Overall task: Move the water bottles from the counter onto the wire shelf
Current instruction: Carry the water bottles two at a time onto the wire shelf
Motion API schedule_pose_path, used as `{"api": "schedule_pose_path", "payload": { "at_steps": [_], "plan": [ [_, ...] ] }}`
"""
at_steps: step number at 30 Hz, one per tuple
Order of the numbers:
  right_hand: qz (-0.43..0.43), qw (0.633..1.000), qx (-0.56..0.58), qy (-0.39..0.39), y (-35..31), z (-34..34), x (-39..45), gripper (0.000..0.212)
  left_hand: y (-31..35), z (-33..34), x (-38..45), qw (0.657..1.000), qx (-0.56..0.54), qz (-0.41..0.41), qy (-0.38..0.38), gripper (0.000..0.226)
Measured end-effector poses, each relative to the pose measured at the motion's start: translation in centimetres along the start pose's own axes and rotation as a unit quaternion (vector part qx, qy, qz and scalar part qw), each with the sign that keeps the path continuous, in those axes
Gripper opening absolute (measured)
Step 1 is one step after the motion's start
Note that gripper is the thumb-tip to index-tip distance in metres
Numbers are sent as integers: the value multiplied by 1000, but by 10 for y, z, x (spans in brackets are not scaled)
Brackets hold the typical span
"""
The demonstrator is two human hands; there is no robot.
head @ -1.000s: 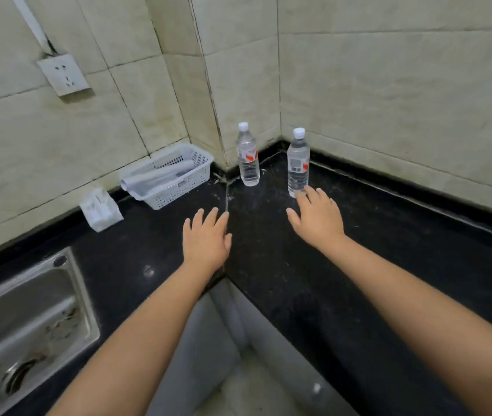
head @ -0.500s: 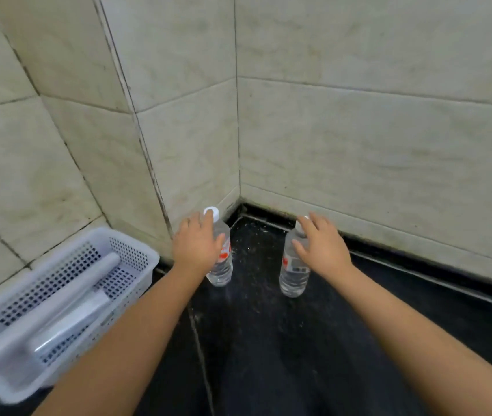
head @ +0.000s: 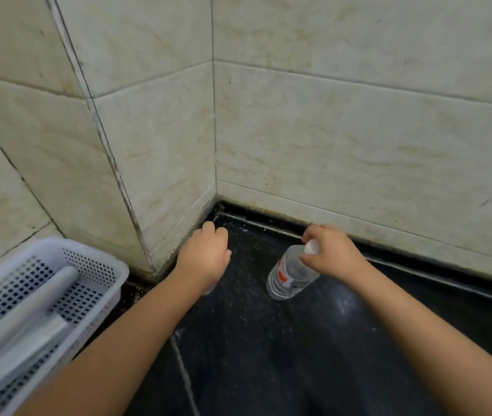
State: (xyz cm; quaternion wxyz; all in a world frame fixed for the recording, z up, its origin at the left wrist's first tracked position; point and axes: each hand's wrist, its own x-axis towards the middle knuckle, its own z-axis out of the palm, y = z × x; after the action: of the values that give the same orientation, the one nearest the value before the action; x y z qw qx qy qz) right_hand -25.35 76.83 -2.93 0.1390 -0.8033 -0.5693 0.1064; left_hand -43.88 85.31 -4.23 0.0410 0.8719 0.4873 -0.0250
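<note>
Two clear water bottles stand in the corner of the black counter (head: 268, 355). My right hand (head: 333, 255) grips the neck and white cap of the right bottle (head: 291, 276), which has a red and white label and tilts with its base toward the left. My left hand (head: 207, 258) is curled over the top of the left bottle, hiding nearly all of it; only a sliver of its clear base (head: 209, 291) shows under my wrist. No wire shelf is in view.
A white perforated plastic basket (head: 100, 265) with pale flat items inside sits at the left, close to my left forearm. Beige tiled walls meet in a corner right behind the bottles. A seam runs across the counter between my arms.
Both hands have closed onto the bottle tops. The right bottle now tilts instead of standing straight. The view has moved closer to the corner.
</note>
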Motion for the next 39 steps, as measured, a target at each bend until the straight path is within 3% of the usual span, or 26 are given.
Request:
{"api": "schedule_pose_path", "payload": {
  "at_steps": [8, 20, 30, 35, 39],
  "plan": [
    [33, 995, 36, 82, 64, -48, -118, 27, 106, -22, -64, 993, 38, 108, -14, 33],
    [184, 955, -26, 231, 257, -177, -472, 26, 444, -31, -282, 940, -35, 331, 75, 36],
    [401, 851, -88, 327, 418, -273, -728, 30, 730, -52, -438, 832, -74, 541, 98, 32],
    [419, 803, -110, 409, 502, -316, -804, 25, 854, -63, -476, 790, -116, 586, 138, 27],
    [412, 794, -110, 434, 574, -372, -840, 24, 962, -83, -492, 745, -146, 628, 169, 24]
  ]
}}
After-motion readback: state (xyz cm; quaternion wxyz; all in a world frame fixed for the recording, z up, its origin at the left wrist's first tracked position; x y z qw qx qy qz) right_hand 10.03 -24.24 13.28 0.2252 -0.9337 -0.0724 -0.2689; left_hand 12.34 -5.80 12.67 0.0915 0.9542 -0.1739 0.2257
